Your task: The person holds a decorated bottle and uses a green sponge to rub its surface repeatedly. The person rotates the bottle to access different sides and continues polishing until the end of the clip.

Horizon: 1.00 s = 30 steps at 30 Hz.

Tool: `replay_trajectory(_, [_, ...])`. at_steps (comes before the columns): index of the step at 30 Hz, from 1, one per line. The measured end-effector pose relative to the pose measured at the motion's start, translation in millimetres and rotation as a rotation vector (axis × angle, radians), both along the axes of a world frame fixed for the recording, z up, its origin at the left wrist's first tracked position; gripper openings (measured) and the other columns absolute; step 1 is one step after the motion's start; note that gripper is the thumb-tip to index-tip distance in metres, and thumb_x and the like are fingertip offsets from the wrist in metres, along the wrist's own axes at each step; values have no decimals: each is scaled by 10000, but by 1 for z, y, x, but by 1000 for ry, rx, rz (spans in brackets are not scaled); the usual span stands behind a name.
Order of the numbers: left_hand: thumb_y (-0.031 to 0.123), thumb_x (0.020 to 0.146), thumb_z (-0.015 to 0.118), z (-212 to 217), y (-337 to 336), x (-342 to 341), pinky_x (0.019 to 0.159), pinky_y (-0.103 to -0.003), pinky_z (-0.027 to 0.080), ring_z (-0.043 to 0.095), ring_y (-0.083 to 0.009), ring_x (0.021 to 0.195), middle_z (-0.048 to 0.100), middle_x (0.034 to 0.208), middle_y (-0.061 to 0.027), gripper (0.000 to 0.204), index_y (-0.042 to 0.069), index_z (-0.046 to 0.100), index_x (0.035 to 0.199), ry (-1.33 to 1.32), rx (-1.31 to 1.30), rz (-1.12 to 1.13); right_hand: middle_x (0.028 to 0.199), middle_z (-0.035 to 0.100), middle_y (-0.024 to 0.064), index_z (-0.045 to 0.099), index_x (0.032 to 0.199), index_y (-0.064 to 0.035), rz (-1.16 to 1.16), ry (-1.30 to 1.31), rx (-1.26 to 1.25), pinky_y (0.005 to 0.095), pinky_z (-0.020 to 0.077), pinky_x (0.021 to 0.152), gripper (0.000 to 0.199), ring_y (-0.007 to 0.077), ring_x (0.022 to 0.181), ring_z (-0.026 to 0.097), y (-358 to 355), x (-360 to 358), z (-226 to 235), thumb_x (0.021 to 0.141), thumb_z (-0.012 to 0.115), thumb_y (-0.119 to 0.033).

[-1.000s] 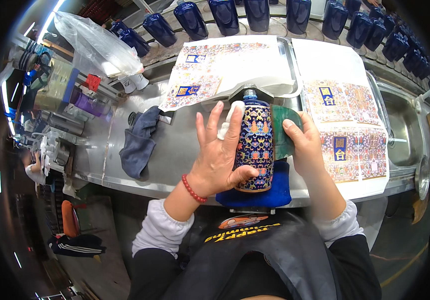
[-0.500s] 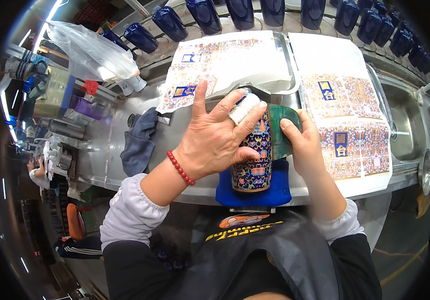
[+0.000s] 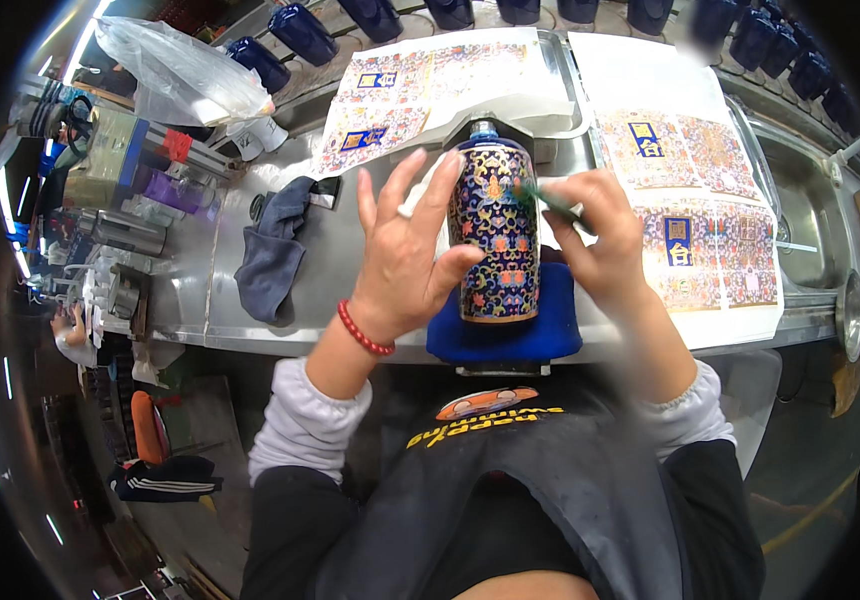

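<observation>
A dark blue bottle covered in a colourful floral pattern lies with its neck away from me, its base end over a blue cloth-padded support. My right hand grips a flat green scraper, seen nearly edge-on and blurred, at the bottle's upper right side. My left hand is along the bottle's left side, fingers spread and index fingertip near its shoulder. A white wad, perhaps cloth, pokes out between its fingers; the rest is hidden. A dark bracket surrounds the bottle's neck end.
Printed pattern sheets lie to the right, and more sheets at the back left. A grey-blue cloth rests on the metal table. Several blue bottles line the back. A sink stands far right.
My left hand has shifted left off the bottle's front, taking the white wad with it. The scraper has turned from flat-on to nearly edge-on against the bottle. The bottle now shows more fully.
</observation>
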State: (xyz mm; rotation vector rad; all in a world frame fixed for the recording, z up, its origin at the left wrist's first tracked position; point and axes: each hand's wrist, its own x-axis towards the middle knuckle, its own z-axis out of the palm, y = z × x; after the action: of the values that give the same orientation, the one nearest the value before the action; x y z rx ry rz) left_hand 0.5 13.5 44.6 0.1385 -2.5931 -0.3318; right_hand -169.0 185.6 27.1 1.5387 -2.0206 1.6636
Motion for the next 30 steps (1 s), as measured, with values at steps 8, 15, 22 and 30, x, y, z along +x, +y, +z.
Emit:
replay_trajectory(8, [724,870,618,-53,45,51,1185,-682,49,332,-464,1452,504,1495,-235,1097,-67,307,1564,-50,166,71,892,632,76,741,1050,-65,413,-99,58,382,499,747,364,255,855,626,30,8,15,704,765,45])
replay_trajectory(15, [655,825,715,-67,43,37,1141,-742,76,367,-437,1425,503,1491,-218,1128,-52,269,1583,-7,115,140,896,584,58,730,1023,-81,549,240,78,391,444,731,367,264,802,559,52,28,-7,661,779,-39])
replay_trajectory(22, [629,729,807,-47,44,35,1151,-744,33,370,-398,1435,603,1392,-171,1122,-42,408,1535,-28,27,161,891,583,45,729,1033,-85,633,270,-5,398,418,714,359,255,750,542,53,24,-3,679,778,-44])
replay_trajectory(30, [652,717,801,-46,42,29,1156,-728,19,355,-401,1425,653,1291,-146,1184,-71,350,1539,-52,142,214,879,585,55,732,1005,-54,578,197,22,395,442,714,356,258,787,576,53,28,-1,653,755,-2])
